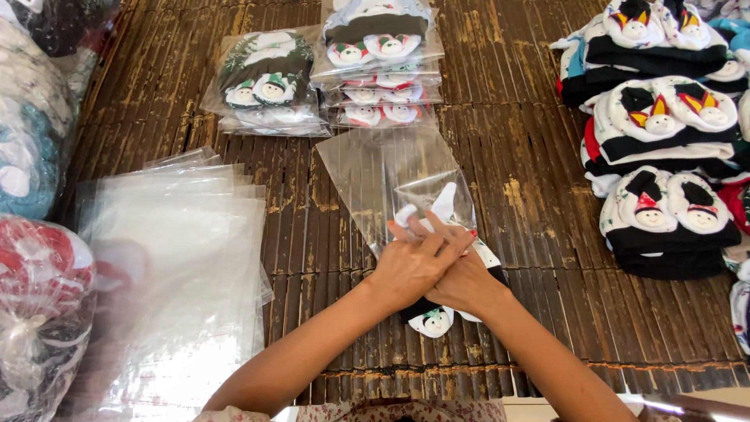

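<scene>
My left hand (412,266) and my right hand (467,283) overlap at the middle of the dark slatted mat, both pressed on a pair of black-and-white slippers with small penguin faces (434,321). The slippers are partly inside a clear plastic bag (383,176) that lies open toward me. White parts of the slippers show inside the bag above my fingers. The left hand lies across the top of the right one, holding the bag's mouth and the slippers together.
A pile of flat clear bags (176,258) lies at the left. Packed slipper pairs are stacked at the back (376,59) and beside them (269,82). Unpacked slippers (664,148) are heaped at the right. Bagged bundles (35,297) sit at the far left.
</scene>
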